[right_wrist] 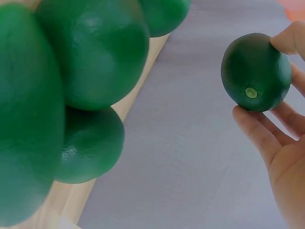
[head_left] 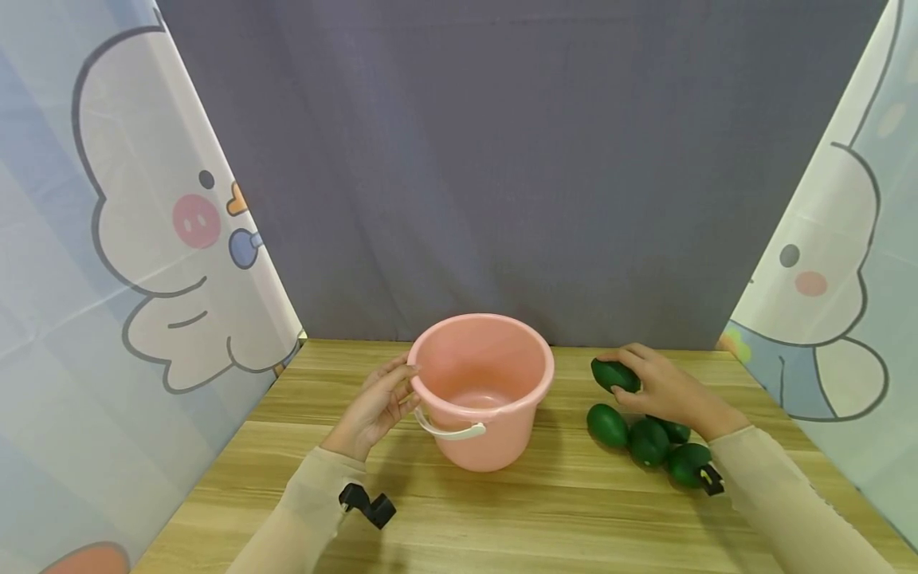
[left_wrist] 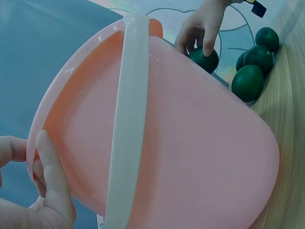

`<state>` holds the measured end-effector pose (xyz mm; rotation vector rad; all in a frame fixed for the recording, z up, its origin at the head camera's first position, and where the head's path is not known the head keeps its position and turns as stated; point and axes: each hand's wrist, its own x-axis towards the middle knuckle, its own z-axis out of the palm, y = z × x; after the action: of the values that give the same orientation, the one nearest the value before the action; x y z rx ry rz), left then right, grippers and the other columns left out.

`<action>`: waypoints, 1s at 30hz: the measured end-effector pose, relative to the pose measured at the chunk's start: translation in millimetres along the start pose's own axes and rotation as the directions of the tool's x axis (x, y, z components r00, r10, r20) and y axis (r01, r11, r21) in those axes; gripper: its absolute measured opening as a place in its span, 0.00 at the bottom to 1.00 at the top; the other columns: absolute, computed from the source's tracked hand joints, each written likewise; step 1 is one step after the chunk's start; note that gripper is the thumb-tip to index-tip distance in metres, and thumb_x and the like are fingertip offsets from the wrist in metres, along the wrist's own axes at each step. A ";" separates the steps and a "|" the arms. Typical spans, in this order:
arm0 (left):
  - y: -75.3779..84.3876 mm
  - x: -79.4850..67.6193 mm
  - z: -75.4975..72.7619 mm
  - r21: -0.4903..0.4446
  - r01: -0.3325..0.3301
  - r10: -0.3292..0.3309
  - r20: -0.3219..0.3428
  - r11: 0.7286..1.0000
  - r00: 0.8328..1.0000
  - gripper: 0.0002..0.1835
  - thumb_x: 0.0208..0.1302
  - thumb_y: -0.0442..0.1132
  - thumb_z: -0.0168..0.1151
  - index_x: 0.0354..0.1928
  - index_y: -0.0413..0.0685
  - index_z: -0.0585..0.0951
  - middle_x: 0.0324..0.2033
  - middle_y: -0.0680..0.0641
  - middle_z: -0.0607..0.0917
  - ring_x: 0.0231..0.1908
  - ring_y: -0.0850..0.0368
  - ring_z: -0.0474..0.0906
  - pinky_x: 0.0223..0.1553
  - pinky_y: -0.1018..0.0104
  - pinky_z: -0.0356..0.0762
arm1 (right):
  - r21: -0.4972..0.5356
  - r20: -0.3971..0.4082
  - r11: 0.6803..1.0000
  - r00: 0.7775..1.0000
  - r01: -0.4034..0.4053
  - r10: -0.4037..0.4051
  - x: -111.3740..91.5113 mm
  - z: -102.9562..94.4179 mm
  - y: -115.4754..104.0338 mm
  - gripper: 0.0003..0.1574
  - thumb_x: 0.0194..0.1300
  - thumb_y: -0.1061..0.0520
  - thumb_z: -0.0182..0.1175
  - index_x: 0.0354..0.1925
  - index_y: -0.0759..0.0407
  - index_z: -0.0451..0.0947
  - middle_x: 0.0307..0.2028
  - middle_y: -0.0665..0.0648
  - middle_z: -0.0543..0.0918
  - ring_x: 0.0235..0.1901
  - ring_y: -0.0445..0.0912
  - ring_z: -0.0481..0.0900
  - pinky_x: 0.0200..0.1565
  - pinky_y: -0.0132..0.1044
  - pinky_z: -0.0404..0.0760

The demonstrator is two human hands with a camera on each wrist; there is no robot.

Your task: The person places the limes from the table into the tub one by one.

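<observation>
A pink bucket (head_left: 489,442) stands upright on the wooden table, its white handle (head_left: 453,434) hanging down on the near side. My left hand (head_left: 376,406) pinches the bucket's left rim; in the left wrist view the thumb (left_wrist: 51,160) lies along the rim with fingers behind it. To the right of the bucket, my right hand (head_left: 663,389) grips a dark green avocado (head_left: 613,375) between thumb and fingers. The right wrist view shows this avocado (right_wrist: 255,71) with its pale stem spot, held apart from the others. The visible inside of the bucket holds nothing.
Several more green avocados (head_left: 649,442) lie clustered on the table (head_left: 545,518) below my right hand, partly under the wrist. A dark grey cloth (head_left: 502,175) hangs along the table's back edge. Cartoon-printed curtains (head_left: 64,335) stand at both sides.
</observation>
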<state>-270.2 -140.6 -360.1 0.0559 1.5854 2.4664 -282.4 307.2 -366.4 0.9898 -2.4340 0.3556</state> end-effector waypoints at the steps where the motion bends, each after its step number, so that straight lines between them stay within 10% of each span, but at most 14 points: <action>1: 0.0 0.0 0.0 0.000 0.000 0.000 0.000 1.000 1.000 0.27 0.71 0.33 0.56 0.71 0.42 0.65 0.50 0.45 0.78 0.31 0.65 0.79 0.31 0.77 0.81 | -0.002 -0.006 1.000 1.000 0.010 -0.010 0.7 -0.4 -0.1 0.32 0.54 0.59 0.71 0.58 0.60 0.78 0.46 0.54 0.78 0.39 0.43 0.76 0.36 0.43 0.82; 30: 0.5 -0.1 -1.3 0.004 -0.001 0.001 0.020 1.000 1.000 0.27 0.73 0.33 0.55 0.71 0.42 0.65 0.49 0.47 0.80 0.32 0.66 0.80 0.33 0.76 0.82 | -0.062 -0.107 0.988 0.983 0.143 -0.149 18.7 -16.7 -13.0 0.34 0.51 0.58 0.70 0.58 0.59 0.79 0.53 0.60 0.79 0.52 0.54 0.77 0.48 0.52 0.80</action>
<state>-270.4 -142.0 -360.2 0.0813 1.5823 2.4556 -279.1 294.0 -341.6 1.0878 -2.2447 0.2845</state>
